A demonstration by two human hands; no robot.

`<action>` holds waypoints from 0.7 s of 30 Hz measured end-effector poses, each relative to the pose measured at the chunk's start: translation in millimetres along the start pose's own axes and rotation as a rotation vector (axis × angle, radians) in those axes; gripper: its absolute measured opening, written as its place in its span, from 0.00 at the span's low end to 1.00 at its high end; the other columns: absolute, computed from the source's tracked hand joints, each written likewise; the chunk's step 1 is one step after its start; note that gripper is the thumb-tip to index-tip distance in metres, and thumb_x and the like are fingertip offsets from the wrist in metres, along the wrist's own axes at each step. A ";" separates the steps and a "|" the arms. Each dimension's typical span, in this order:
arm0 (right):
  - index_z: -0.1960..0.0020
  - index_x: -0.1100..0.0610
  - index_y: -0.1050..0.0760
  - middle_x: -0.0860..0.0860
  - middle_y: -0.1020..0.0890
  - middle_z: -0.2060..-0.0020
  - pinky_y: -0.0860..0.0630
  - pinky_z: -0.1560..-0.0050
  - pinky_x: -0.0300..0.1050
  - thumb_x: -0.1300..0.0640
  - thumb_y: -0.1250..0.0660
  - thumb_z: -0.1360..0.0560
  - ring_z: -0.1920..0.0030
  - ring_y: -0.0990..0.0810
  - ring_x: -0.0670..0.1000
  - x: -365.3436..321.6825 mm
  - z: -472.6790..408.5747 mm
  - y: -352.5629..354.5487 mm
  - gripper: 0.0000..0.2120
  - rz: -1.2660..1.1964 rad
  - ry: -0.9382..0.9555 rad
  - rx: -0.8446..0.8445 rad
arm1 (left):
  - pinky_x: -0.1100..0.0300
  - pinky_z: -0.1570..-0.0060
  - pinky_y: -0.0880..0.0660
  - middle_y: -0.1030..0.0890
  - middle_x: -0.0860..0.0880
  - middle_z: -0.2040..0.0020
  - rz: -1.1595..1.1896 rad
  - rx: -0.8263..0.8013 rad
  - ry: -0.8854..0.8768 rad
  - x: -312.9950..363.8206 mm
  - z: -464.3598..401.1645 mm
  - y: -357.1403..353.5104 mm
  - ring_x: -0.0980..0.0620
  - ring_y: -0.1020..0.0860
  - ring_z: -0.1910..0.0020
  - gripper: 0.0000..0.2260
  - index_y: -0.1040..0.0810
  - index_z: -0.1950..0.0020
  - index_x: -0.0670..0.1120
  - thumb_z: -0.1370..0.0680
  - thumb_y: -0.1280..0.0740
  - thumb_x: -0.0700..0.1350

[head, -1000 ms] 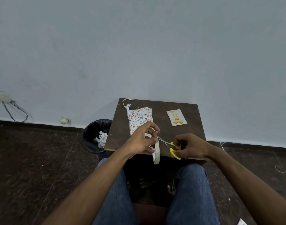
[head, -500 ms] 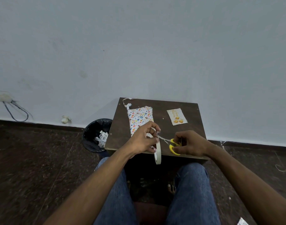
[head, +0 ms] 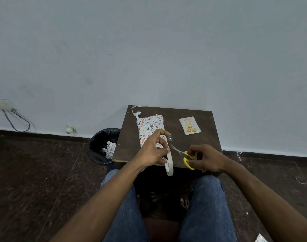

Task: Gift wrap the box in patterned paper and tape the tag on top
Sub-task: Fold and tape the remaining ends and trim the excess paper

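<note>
While the box (head: 150, 127), already covered in patterned paper, lies at mid-frame on the table (head: 208, 142), the tag (head: 189, 125) sits apart to its right, not yet taped on. Left hand (head: 153, 150) holds the tape roll (head: 169, 164), a short strip pinched at the fingertips. Right hand (head: 207, 158) grips the yellow scissors (head: 188, 158). Against half a second ago, the blades have drawn back from the strip; cut apparently made. Left to do: tape tag on top.

Multicoloured-print wrapped box (head: 150, 127), yellow-handled scissors (head: 188, 159), cream tape roll (head: 169, 162).
</note>
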State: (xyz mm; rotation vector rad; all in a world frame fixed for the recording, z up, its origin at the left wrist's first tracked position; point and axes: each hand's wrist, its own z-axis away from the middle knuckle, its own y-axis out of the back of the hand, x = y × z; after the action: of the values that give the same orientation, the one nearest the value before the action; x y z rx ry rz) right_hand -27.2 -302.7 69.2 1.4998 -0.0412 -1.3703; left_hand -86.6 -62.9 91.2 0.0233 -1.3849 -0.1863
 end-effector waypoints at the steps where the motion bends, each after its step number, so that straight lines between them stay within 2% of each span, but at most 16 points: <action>1: 0.58 0.50 0.23 0.46 0.21 0.64 0.28 0.61 0.42 0.46 0.27 0.28 0.65 0.26 0.42 7.3 0.2 -2.5 0.09 0.017 -0.029 0.041 | 0.47 0.61 0.17 0.25 0.46 0.57 0.003 0.005 -0.003 0.0 -0.2 0.6 0.48 0.22 0.59 0.19 0.27 0.41 0.52 0.24 0.32 0.32; 4: 0.59 0.49 0.23 0.43 0.23 0.62 0.25 0.56 0.49 0.45 0.27 0.28 0.59 0.23 0.47 33.8 -1.4 -9.2 0.09 0.177 -0.176 0.170 | 0.46 0.61 0.17 0.25 0.47 0.58 0.007 0.006 -0.013 1.0 -0.7 1.0 0.49 0.22 0.60 0.19 0.27 0.40 0.52 0.24 0.33 0.31; 6: 0.57 0.50 0.21 0.44 0.25 0.58 0.24 0.56 0.49 0.42 0.28 0.28 0.57 0.23 0.49 49.8 -4.2 -14.2 0.12 0.270 -0.325 0.217 | 0.46 0.61 0.17 0.25 0.47 0.58 0.008 0.008 -0.013 1.4 -0.9 0.8 0.49 0.22 0.60 0.19 0.27 0.40 0.52 0.24 0.33 0.32; 9: 0.59 0.50 0.21 0.46 0.27 0.55 0.25 0.58 0.49 0.41 0.28 0.29 0.57 0.24 0.49 64.2 -8.5 -19.8 0.12 0.271 -0.494 0.290 | 0.46 0.61 0.17 0.25 0.47 0.58 0.000 0.010 -0.014 0.4 -1.9 -1.3 0.49 0.22 0.60 0.19 0.27 0.41 0.52 0.25 0.32 0.32; 12: 0.61 0.48 0.25 0.46 0.28 0.55 0.26 0.58 0.48 0.43 0.27 0.29 0.57 0.24 0.49 67.2 -13.1 -24.4 0.11 0.257 -0.563 0.314 | 0.47 0.61 0.17 0.24 0.47 0.58 -0.001 0.009 -0.009 -0.9 -1.7 -3.3 0.48 0.21 0.59 0.19 0.26 0.40 0.52 0.25 0.32 0.32; 15: 0.60 0.51 0.26 0.47 0.23 0.58 0.25 0.58 0.48 0.48 0.27 0.29 0.57 0.22 0.51 72.0 -18.4 -31.3 0.10 0.195 -0.614 0.333 | 0.47 0.61 0.17 0.24 0.48 0.58 0.007 0.009 -0.007 -1.9 -1.0 -5.4 0.48 0.22 0.60 0.19 0.26 0.40 0.52 0.25 0.32 0.32; 18: 0.62 0.54 0.23 0.50 0.19 0.63 0.24 0.67 0.42 0.54 0.27 0.27 0.61 0.19 0.50 73.9 -21.6 -34.3 0.07 0.066 -0.633 0.317 | 0.51 0.63 0.18 0.23 0.48 0.59 0.006 0.021 -0.020 -1.9 -0.4 -7.3 0.49 0.22 0.61 0.19 0.26 0.40 0.51 0.25 0.32 0.32; 21: 0.63 0.53 0.21 0.52 0.17 0.63 0.24 0.73 0.41 0.54 0.28 0.28 0.65 0.18 0.51 69.4 -21.3 -31.5 0.07 0.008 -0.646 0.286 | 0.55 0.64 0.19 0.24 0.47 0.58 0.015 0.032 -0.033 -2.3 -1.0 -9.6 0.50 0.22 0.61 0.19 0.26 0.40 0.51 0.25 0.32 0.32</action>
State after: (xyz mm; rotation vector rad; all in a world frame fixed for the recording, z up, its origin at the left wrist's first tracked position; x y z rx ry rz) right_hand -6.0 -318.5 -5.4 1.2157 -0.6710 -1.8481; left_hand -87.2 -72.1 87.7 0.0365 -1.4209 -0.1528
